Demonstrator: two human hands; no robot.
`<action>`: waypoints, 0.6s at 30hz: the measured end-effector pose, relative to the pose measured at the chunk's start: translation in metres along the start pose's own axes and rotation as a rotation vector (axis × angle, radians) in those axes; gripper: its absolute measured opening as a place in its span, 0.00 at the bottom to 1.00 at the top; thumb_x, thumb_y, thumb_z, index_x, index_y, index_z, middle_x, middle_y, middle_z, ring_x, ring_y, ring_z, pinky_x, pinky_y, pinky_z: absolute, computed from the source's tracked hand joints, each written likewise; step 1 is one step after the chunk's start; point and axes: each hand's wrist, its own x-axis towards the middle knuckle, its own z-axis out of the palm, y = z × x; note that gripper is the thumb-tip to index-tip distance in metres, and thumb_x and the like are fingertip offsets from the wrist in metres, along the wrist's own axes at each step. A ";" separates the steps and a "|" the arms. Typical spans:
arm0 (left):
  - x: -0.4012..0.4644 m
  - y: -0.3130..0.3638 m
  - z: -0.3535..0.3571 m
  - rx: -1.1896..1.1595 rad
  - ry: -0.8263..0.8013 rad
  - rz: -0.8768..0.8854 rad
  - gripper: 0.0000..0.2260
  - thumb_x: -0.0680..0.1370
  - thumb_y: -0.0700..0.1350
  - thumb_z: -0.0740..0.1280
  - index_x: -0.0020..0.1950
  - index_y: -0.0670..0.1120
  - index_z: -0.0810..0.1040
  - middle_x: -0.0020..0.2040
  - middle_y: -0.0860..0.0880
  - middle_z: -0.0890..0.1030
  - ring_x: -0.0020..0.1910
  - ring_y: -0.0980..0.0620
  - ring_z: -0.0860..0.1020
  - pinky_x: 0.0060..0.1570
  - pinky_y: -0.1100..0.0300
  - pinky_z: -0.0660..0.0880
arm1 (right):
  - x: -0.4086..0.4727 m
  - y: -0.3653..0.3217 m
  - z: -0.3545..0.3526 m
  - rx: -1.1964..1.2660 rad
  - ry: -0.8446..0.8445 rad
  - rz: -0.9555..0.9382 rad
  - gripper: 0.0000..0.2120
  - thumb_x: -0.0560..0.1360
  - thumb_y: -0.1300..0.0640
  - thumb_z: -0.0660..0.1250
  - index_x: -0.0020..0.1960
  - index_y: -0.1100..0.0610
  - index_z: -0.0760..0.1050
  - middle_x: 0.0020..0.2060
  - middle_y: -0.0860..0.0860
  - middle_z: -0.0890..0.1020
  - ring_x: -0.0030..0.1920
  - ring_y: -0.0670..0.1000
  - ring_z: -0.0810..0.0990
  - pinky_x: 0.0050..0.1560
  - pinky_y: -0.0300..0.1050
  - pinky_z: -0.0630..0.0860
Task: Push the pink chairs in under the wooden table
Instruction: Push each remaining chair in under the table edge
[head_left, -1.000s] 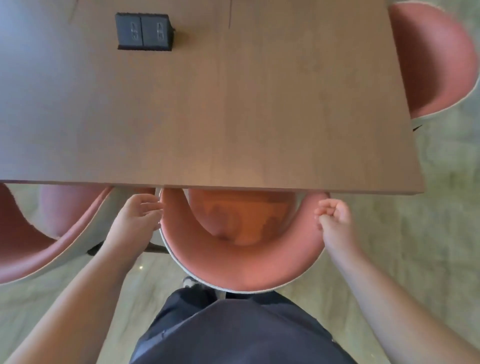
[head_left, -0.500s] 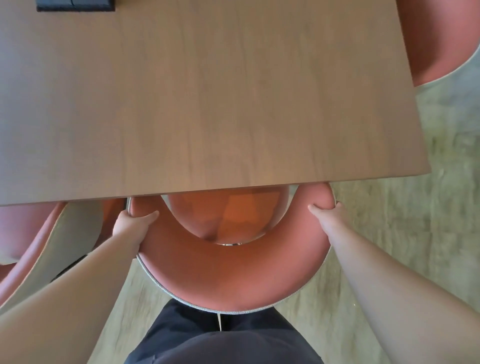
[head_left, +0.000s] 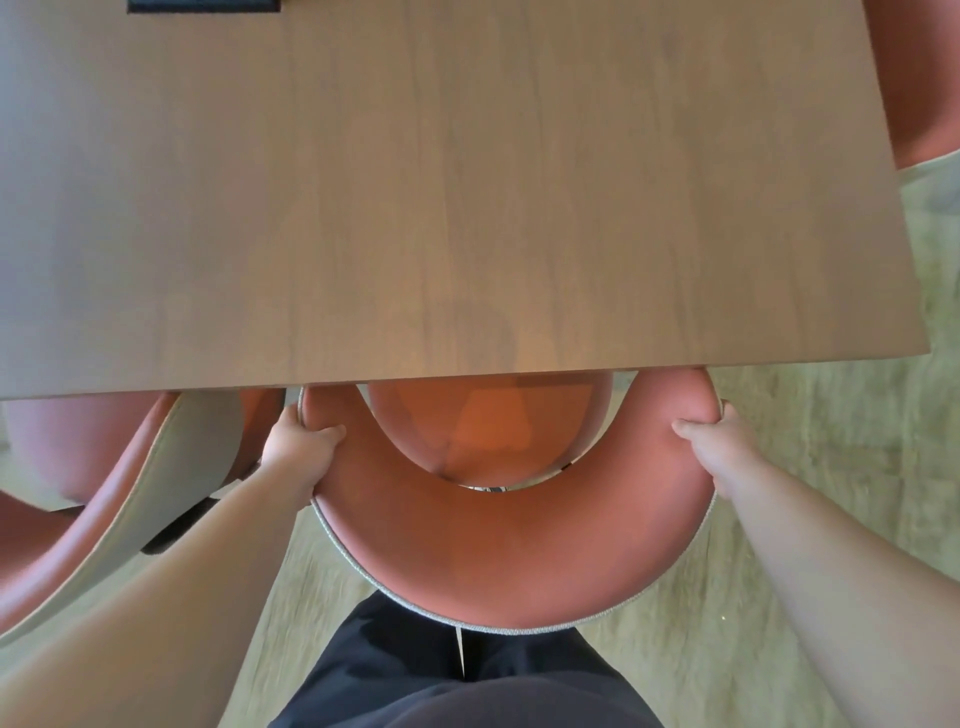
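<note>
Presently left hand (head_left: 298, 447) and right hand (head_left: 719, 436) each grip the pink chair (head_left: 519, 551) backrest, seat partly under worktop (head_left: 441, 182).

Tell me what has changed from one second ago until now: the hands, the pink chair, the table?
Both hands took hold: the left hand and right hand, loosely curled beside the curved pink padded chair a second ago, now grip its two armrest ends. The chair's seat sits further under the brown wooden table. The neighbouring pink chair with the grey shell stays on the left, and the table appears unmoved.
</note>
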 end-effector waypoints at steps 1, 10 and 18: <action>0.001 -0.003 -0.002 -0.001 -0.004 0.002 0.16 0.75 0.43 0.76 0.59 0.53 0.76 0.47 0.52 0.82 0.45 0.46 0.82 0.51 0.46 0.82 | -0.002 0.000 0.000 -0.003 -0.002 0.001 0.29 0.77 0.60 0.74 0.74 0.61 0.67 0.67 0.61 0.78 0.63 0.63 0.79 0.66 0.63 0.75; 0.007 -0.008 -0.012 0.036 0.000 0.028 0.14 0.76 0.45 0.76 0.58 0.50 0.75 0.50 0.48 0.82 0.46 0.44 0.82 0.52 0.44 0.82 | -0.010 -0.001 0.009 -0.041 0.009 -0.030 0.24 0.77 0.59 0.73 0.70 0.60 0.70 0.62 0.59 0.80 0.57 0.61 0.81 0.61 0.59 0.78; 0.002 0.005 -0.019 0.074 -0.072 0.016 0.22 0.78 0.50 0.74 0.68 0.44 0.74 0.58 0.43 0.82 0.55 0.39 0.83 0.59 0.40 0.81 | -0.004 -0.004 0.010 -0.045 -0.002 -0.025 0.30 0.75 0.55 0.76 0.72 0.61 0.67 0.64 0.59 0.80 0.58 0.62 0.81 0.61 0.60 0.78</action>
